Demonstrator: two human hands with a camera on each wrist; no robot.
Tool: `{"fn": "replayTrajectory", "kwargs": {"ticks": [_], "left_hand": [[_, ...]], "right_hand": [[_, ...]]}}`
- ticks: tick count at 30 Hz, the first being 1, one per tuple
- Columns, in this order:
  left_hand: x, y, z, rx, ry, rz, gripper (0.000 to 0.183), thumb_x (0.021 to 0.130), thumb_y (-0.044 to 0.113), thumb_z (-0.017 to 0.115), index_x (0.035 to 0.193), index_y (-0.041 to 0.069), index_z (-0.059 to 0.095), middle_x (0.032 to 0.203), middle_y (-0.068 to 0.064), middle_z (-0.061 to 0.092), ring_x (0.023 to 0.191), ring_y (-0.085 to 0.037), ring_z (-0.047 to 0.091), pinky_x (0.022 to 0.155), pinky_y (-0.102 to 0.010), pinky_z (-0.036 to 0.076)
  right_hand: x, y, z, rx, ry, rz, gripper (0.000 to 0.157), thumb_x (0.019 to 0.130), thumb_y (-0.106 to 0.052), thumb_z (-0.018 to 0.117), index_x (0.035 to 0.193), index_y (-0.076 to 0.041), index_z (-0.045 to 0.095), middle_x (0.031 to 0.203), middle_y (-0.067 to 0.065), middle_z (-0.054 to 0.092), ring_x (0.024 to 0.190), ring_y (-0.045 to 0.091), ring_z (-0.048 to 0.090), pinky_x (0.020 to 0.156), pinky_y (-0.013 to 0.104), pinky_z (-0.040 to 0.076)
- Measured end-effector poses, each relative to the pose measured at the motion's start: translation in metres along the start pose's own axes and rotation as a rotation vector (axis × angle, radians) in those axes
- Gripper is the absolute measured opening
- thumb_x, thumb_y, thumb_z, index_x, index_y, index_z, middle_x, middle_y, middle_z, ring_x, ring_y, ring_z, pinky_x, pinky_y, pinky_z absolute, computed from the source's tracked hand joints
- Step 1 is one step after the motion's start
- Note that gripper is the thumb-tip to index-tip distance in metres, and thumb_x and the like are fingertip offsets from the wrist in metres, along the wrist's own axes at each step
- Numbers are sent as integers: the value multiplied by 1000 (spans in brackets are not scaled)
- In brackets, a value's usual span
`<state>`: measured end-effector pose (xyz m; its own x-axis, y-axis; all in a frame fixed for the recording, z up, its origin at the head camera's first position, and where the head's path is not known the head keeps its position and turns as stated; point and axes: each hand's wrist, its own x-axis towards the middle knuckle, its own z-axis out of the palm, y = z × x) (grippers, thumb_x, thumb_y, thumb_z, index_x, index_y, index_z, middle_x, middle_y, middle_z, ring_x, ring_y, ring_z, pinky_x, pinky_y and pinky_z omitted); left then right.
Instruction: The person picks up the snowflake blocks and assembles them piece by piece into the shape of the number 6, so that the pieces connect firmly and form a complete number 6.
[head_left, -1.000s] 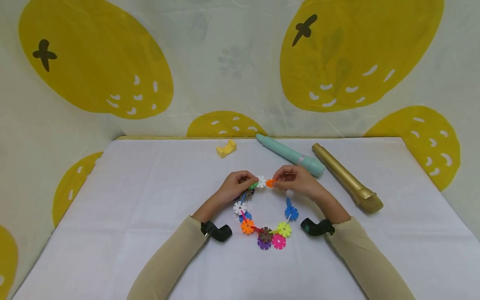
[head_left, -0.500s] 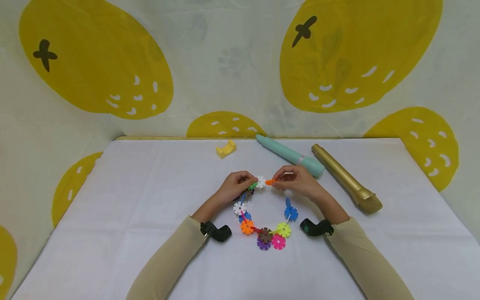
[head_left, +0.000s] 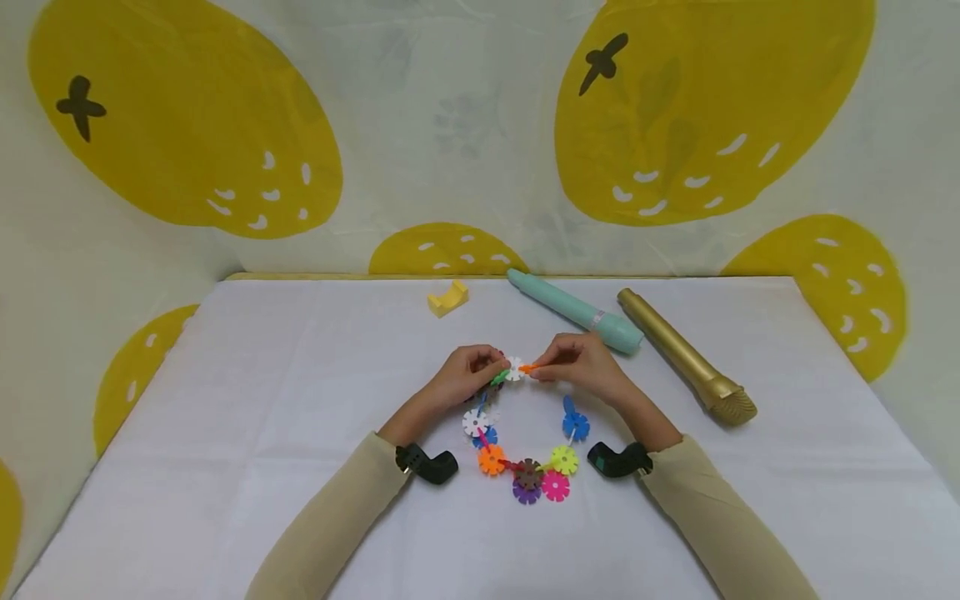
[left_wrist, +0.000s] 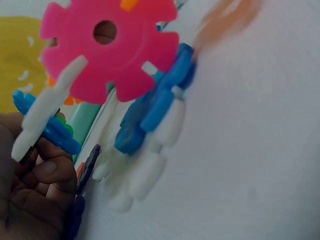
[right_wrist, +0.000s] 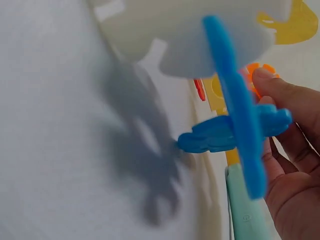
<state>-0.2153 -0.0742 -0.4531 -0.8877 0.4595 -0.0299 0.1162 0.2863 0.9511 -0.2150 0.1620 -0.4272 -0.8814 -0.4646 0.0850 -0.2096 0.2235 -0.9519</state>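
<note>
In the head view a curved chain of colourful notched plastic discs lies on the white cloth, with a gap at its right side. My left hand [head_left: 467, 373] pinches the chain's far end by a green disc [head_left: 499, 377], where a white disc [head_left: 514, 369] stands out. Thumb and fingers of my right hand [head_left: 585, 368] pinch an orange disc [head_left: 528, 368], nearly edge-on, right at the white disc's notched rim. The chain's other end, two interlocked blue discs [head_left: 575, 425], lies below the right hand. A pink disc [left_wrist: 110, 60] looms close in the left wrist view.
Beyond the hands lie a mint-green microphone-shaped piece [head_left: 573, 310], a gold microphone [head_left: 686, 358] and a small yellow cradle-shaped block [head_left: 447, 298]. Purple [head_left: 527, 492] and bright pink [head_left: 556, 486] discs sit at the near side of the chain.
My right hand has shifted left, bringing the orange disc closer to the white one and turning it more edge-on. The left hand keeps its hold, and the view has shifted slightly.
</note>
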Motion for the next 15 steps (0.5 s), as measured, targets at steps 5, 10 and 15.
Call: {"fn": "replayTrajectory", "kwargs": {"ticks": [5, 10, 15], "left_hand": [[-1, -1, -2, -32, -32, 18, 22, 100, 18, 55, 100, -2, 64, 72, 1, 52, 64, -11, 45, 58, -23, 38], [1, -2, -2, -43, -62, 28, 21, 99, 19, 56, 98, -1, 64, 74, 2, 54, 65, -11, 46, 60, -22, 38], [2, -3, -5, -47, -115, 46, 18, 98, 15, 56, 92, 0, 62, 71, 1, 50, 63, -13, 44, 58, -23, 36]], "right_hand": [[2, 0, 4, 18, -15, 4, 12, 84, -3, 74, 93, 4, 69, 93, 18, 68, 78, 18, 69, 72, 28, 56], [2, 1, 1, -38, -46, -8, 16, 84, -1, 74, 99, 3, 69, 97, 16, 68, 81, 21, 65, 74, 25, 54], [1, 4, -3, -91, -84, 29, 18, 86, -1, 71, 104, 4, 69, 101, 17, 67, 83, 21, 63, 74, 22, 52]]}}
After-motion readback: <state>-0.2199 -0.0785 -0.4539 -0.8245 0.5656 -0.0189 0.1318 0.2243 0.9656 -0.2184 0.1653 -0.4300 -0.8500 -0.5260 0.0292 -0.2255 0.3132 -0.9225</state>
